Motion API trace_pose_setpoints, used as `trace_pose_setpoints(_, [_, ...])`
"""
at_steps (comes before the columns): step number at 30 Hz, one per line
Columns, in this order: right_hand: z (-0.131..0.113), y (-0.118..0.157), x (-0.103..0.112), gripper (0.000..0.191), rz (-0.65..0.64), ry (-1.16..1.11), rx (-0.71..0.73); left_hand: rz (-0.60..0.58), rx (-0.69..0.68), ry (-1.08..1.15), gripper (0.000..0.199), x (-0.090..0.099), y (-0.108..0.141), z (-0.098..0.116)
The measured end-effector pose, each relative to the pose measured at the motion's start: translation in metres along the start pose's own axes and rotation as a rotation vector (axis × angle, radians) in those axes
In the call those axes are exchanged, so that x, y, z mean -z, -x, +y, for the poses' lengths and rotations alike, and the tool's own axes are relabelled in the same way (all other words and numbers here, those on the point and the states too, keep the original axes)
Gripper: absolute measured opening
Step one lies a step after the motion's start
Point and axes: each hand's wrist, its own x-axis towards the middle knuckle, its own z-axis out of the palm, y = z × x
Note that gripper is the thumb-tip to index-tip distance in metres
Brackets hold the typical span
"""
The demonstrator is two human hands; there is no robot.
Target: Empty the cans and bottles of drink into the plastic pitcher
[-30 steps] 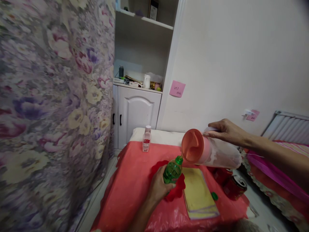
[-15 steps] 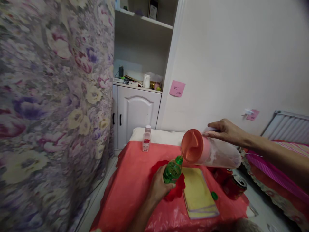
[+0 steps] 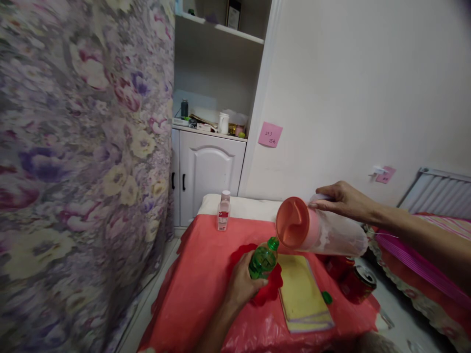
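Note:
My left hand (image 3: 241, 284) is closed round a green plastic bottle (image 3: 263, 260), whose uncapped neck leans right. Beneath the bottle lies a red scalloped dish (image 3: 274, 287), partly hidden by hand and bottle. With my right hand (image 3: 336, 198) I grip a clear pitcher (image 3: 338, 233) by its handle near the top. The pitcher is tipped almost flat, its orange-pink rim and lid (image 3: 293, 223) facing left, right by the bottle's mouth. Whether liquid runs between them is too small to tell. A green bottle cap (image 3: 327, 297) rests right of a folded yellow cloth (image 3: 301, 294).
Red drink cans (image 3: 358, 284) stand at the right edge of the red-covered table (image 3: 191, 279). A small clear bottle (image 3: 222, 212) is at the back left. Beyond are a floral curtain (image 3: 84, 171), a white cabinet (image 3: 211, 171) and, at right, a bed (image 3: 434, 269).

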Motion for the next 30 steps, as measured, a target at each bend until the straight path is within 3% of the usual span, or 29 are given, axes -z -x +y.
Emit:
trace_pose_setpoints(23, [0.016,0.006,-0.016,0.048,0.016,-0.049,-0.017,-0.022,0.011,0.011,0.069,0.000,0.000,-0.003])
trace_pose_setpoints(30, [0.023,0.016,-0.026,0.043,0.048,-0.192,-0.070,-0.013,0.018,0.016,0.069,0.001,0.002,0.004])
